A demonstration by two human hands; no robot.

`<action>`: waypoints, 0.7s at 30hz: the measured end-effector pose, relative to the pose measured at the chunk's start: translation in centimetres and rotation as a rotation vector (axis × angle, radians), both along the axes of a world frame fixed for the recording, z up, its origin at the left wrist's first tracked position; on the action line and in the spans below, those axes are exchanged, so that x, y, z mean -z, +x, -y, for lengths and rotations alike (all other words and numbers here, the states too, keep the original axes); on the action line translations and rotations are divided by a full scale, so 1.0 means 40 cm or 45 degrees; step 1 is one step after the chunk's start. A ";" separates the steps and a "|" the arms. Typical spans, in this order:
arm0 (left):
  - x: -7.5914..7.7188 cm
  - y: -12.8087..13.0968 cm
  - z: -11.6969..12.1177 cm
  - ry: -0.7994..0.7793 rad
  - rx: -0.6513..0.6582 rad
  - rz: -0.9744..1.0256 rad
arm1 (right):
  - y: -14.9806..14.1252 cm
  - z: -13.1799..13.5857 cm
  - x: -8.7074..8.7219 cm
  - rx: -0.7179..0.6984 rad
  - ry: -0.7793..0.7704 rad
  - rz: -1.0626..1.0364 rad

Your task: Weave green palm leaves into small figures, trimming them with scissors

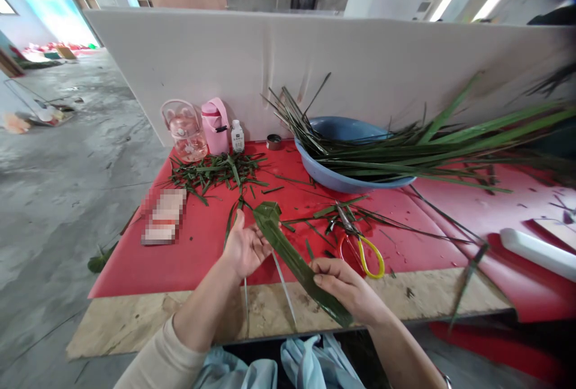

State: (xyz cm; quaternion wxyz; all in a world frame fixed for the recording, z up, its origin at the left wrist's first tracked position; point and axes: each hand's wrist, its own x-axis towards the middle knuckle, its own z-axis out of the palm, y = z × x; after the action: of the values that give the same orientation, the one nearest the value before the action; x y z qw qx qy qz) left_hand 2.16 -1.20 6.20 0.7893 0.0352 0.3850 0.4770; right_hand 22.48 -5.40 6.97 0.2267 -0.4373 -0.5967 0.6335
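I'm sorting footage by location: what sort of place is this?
Probably a makeshift leaf-craft workspace in an unfinished building: bare concrete floor, scissors and a blue basin of long green leaves.

The light blue, loosely creased garment (261,374) is flanked on its left by a plain cream sleeve (159,353) ending along the left forearm (207,305) and on its right by a partly visible, silvery band (446,380) on the right arm (400,341).

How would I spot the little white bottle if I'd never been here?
Find the red-covered table and follow it back to the white board. There, the white bottle stands just right of the pink flask. Unlike the flask and pink jug, it is white and much smaller.
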 end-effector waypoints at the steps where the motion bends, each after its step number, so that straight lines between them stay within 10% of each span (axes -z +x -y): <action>1: -0.002 0.014 0.025 0.119 0.048 0.110 | -0.003 0.003 0.003 0.055 -0.056 -0.031; 6: 0.013 0.083 0.103 0.394 0.035 -0.061 | -0.021 0.013 -0.009 0.042 -0.028 0.035; 13: -0.031 -0.037 -0.030 0.343 -0.237 -0.240 | 0.025 0.021 -0.027 -0.111 0.211 0.252; 21: -0.072 -0.151 -0.113 0.226 -0.376 -0.170 | 0.094 0.018 0.012 0.047 -0.108 0.023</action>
State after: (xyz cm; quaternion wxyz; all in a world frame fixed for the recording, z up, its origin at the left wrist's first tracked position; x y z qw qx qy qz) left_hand -3.88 3.31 9.08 0.6772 0.0794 0.3939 0.6164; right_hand 26.23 -6.12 6.51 0.2140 -0.4632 -0.5632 0.6500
